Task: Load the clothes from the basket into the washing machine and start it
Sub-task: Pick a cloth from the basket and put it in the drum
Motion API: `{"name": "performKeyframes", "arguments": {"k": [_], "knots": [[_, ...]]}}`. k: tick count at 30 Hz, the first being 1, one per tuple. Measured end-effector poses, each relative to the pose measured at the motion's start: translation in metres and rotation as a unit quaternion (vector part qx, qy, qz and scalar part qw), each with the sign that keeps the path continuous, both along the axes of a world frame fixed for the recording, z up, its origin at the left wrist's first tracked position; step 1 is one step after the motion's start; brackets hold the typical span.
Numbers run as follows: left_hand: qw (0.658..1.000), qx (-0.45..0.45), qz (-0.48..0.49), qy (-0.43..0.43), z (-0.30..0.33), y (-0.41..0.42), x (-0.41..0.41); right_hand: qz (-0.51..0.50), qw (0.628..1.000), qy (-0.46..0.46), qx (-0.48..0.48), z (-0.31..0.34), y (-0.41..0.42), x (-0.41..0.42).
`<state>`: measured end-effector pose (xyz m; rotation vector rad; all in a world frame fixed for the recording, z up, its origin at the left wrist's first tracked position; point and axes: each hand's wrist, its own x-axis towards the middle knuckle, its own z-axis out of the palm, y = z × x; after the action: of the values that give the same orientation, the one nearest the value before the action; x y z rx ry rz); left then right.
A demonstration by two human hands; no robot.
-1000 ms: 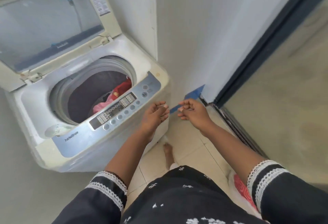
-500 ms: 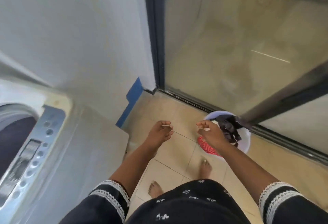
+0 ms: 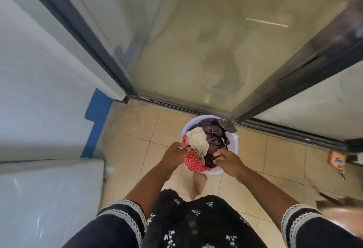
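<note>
Head view is showing the basket (image 3: 234,145) sitting on the floor straight ahead, both hands reaching equally into it. Left hand (image 3: 173,156) is gripping the red cloth (image 3: 193,164); right hand (image 3: 226,160) is gripping dark clothes (image 3: 213,141). Washer (image 3: 49,198) is lying to the left.

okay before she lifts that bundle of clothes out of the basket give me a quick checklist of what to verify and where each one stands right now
1. Left hand grips the clothes: ok, its fingers pinch the red patterned cloth.
2. Right hand grips the clothes: ok, fingers curl into the dark garment.
3. Cream cloth caught up in the bundle: cannot tell, it lies on top between both hands.
4. Basket steady on the floor: ok, it stands upright on the tiles.
5. Washing machine lid open: cannot tell, only its white side shows.
6. Bare foot beside the basket: ok, clear of the rim.
</note>
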<state>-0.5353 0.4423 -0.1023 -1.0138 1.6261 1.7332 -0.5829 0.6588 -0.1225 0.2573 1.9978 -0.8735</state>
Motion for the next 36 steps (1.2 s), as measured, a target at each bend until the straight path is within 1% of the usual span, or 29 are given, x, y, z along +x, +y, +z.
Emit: {"name": "performKeyframes", "arguments": {"k": [3, 6, 8, 10, 13, 16, 18, 20, 23, 24, 25, 27, 28, 30, 33, 36], "knots": [[0.998, -0.024, -0.041, -0.029, -0.032, 0.018, -0.016, -0.009, 0.999, -0.036, 0.014, -0.029, 0.016, -0.020], [0.991, -0.070, -0.106, -0.050, -0.066, 0.025, -0.025, -0.012, 0.998, -0.050, 0.028, -0.063, 0.021, -0.033], [0.981, -0.101, -0.158, -0.055, -0.093, 0.026, -0.032, 0.007, 0.997, -0.061, 0.038, -0.093, 0.021, -0.040], [0.970, -0.114, -0.205, -0.061, -0.119, 0.027, -0.036, 0.044, 0.995, -0.078, 0.048, -0.125, 0.018, -0.040], [0.952, -0.127, -0.268, -0.072, -0.176, 0.027, -0.039, 0.090, 0.988, -0.108, 0.060, -0.183, 0.006, -0.032], [0.943, -0.125, -0.298, -0.072, -0.230, 0.031, -0.040, 0.120, 0.986, -0.105, 0.055, -0.238, -0.009, -0.028], [0.941, -0.124, -0.312, -0.045, -0.265, 0.038, -0.044, 0.121, 0.986, -0.104, 0.056, -0.281, -0.015, -0.030], [0.943, -0.119, -0.311, -0.015, -0.292, 0.045, -0.051, 0.144, 0.980, -0.121, 0.057, -0.317, -0.016, -0.035], [0.946, -0.117, -0.301, -0.001, -0.326, 0.055, -0.053, 0.250, 0.950, -0.176, 0.066, -0.360, -0.015, -0.039], [0.948, -0.111, -0.298, -0.007, -0.332, 0.057, -0.053, 0.267, 0.941, -0.192, 0.075, -0.370, -0.013, -0.038], [0.953, -0.097, -0.288, -0.010, -0.334, 0.059, -0.053, 0.260, 0.941, -0.201, 0.085, -0.377, -0.011, -0.037], [0.958, -0.076, -0.276, -0.013, -0.334, 0.062, -0.050, 0.177, 0.958, -0.207, 0.089, -0.384, -0.008, -0.033], [0.958, -0.075, -0.277, -0.013, -0.330, 0.062, -0.046, 0.127, 0.969, -0.195, 0.084, -0.382, -0.007, -0.031], [0.955, -0.082, -0.285, -0.011, -0.316, 0.060, -0.038, 0.064, 0.986, -0.132, 0.073, -0.365, -0.008, -0.026], [0.947, -0.090, -0.307, 0.002, -0.281, 0.052, -0.030, 0.030, 0.998, -0.031, 0.050, -0.313, -0.012, -0.013], [0.933, -0.113, -0.342, 0.014, -0.237, 0.043, -0.025, 0.000, 1.000, 0.015, -0.002, -0.253, -0.021, 0.000]]}}
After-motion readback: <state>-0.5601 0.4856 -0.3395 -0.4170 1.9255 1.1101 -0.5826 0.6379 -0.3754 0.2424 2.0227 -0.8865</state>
